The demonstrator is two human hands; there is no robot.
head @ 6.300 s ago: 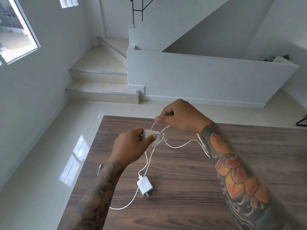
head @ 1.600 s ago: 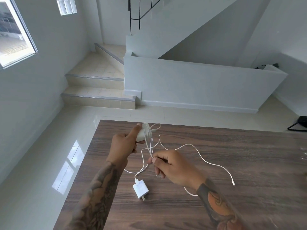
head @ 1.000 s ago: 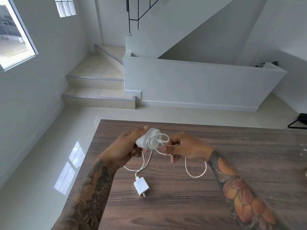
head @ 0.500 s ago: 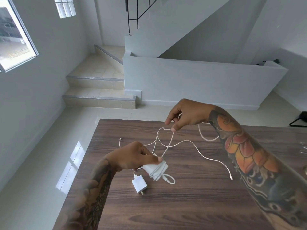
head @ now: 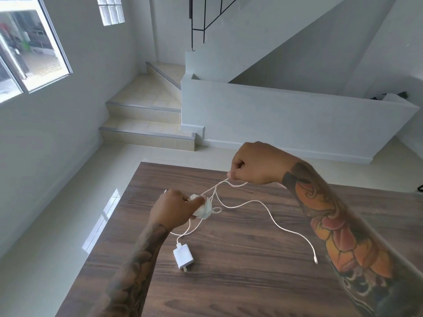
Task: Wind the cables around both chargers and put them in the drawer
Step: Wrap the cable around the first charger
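My left hand [head: 174, 209] grips a white charger [head: 202, 209] with several turns of white cable wound round it, held just above the wooden table [head: 251, 282]. My right hand [head: 256, 163] is raised beyond it and pinches the loose cable [head: 254, 203], pulling it up from the charger. The cable's free end with its plug [head: 315, 261] trails onto the table at the right. A second white charger [head: 183, 259] lies flat on the table below my left hand, its own cable running up under that hand. No drawer is in view.
The table's left edge drops to a glossy tiled floor [head: 68, 225]. Beyond the far edge stand a low white wall [head: 286, 120] and tiled steps [head: 148, 124]. A window [head: 29, 53] is at the upper left.
My left hand has lifted the wound charger up off the table and away from me. My right hand has dropped slightly, still pinching the cable; the free plug end has slid nearer.
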